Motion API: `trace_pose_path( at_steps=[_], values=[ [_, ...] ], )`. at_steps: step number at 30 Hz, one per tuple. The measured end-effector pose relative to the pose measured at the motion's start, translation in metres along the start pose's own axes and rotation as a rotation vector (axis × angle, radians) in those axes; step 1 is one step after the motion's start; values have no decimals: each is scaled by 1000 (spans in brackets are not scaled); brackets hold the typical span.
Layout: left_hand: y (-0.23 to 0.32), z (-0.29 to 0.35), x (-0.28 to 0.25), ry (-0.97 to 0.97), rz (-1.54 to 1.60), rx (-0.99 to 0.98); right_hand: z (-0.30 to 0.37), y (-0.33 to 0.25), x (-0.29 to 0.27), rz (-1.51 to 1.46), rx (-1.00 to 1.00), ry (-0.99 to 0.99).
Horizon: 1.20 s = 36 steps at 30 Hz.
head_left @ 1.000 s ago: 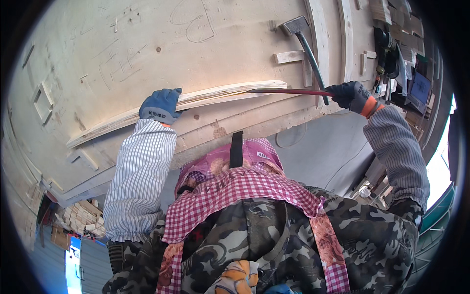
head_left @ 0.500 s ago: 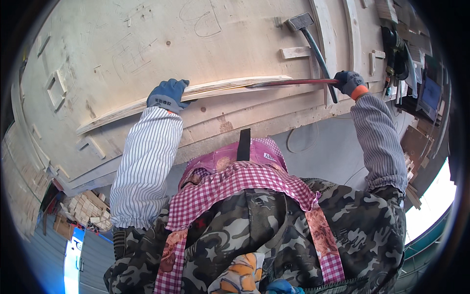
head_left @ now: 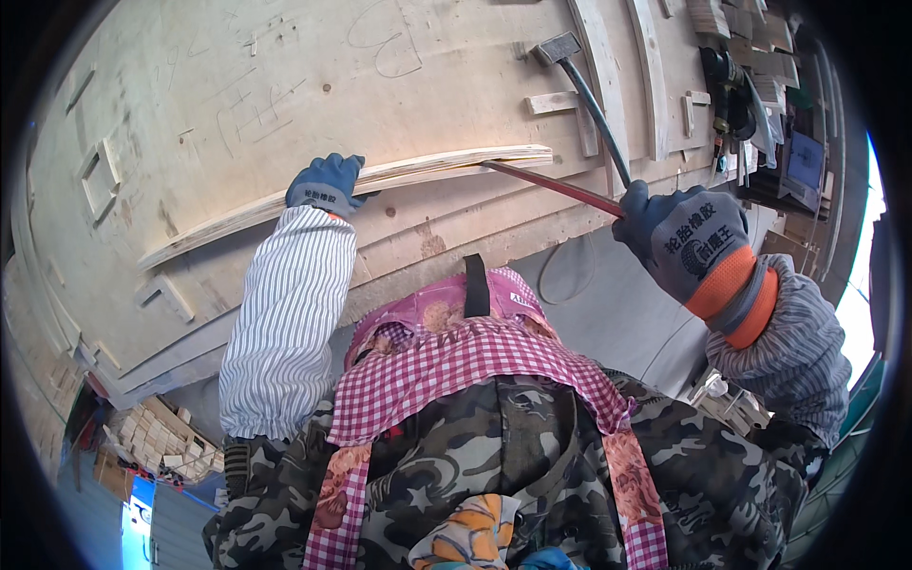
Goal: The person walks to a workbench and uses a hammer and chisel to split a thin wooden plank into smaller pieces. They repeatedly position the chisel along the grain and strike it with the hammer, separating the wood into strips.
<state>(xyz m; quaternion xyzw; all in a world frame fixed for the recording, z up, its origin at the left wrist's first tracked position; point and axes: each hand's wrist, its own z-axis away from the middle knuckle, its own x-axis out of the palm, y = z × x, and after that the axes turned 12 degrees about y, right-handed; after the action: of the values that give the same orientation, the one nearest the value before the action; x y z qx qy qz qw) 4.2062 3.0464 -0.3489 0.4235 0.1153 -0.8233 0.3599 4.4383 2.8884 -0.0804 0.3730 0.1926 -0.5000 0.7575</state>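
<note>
While my left hand (head_left: 325, 182) is wrapped round the wooden strips (head_left: 427, 169), my right hand (head_left: 693, 233) is closed on one end of a red bar (head_left: 560, 188). Those strips lie stacked along the near edge of the table (head_left: 456, 104), slanting a little away from it toward the right. The bar's far tip touches them close to their right end; how deep it goes between the layers I cannot tell.

Below the table's near left corner sits a pile of wood blocks (head_left: 157, 437), though whether a box holds them is too small to tell. A hammer (head_left: 559, 49) lies farther in, head toward the far edge, its handle running down behind my right fist, which hides the end. Just left of that handle is an L of short wood pieces (head_left: 551, 103). Over by the right edge I see a dark power tool (head_left: 727, 85), with a laptop (head_left: 805, 161) beyond it. Toward the left edge rests a small wooden frame (head_left: 100, 178), well apart from my left hand
</note>
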Motion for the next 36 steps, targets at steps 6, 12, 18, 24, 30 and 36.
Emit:
trace_pose_path(
  at_steps=[6, 12, 18, 24, 30, 36],
  values=[
    [2, 2, -2, 18, 5, -15, -12, -29, -23, -91, -58, 146],
    [7, 5, -20, -40, 41, -28, -102, -71, -56, -597, -158, 880],
    [5, 15, -32, 2, 42, -18, -165, -67, -53, -857, -228, 1171],
    [9, 15, -30, 17, -6, -18, -180, -76, -35, -1730, -31, 922],
    [7, 10, -15, 110, 25, 8, -195, -47, -41, -1911, 146, 923],
    [15, 10, -8, 183, 92, -24, -182, 50, 3, -2325, 542, 995]
  ],
)
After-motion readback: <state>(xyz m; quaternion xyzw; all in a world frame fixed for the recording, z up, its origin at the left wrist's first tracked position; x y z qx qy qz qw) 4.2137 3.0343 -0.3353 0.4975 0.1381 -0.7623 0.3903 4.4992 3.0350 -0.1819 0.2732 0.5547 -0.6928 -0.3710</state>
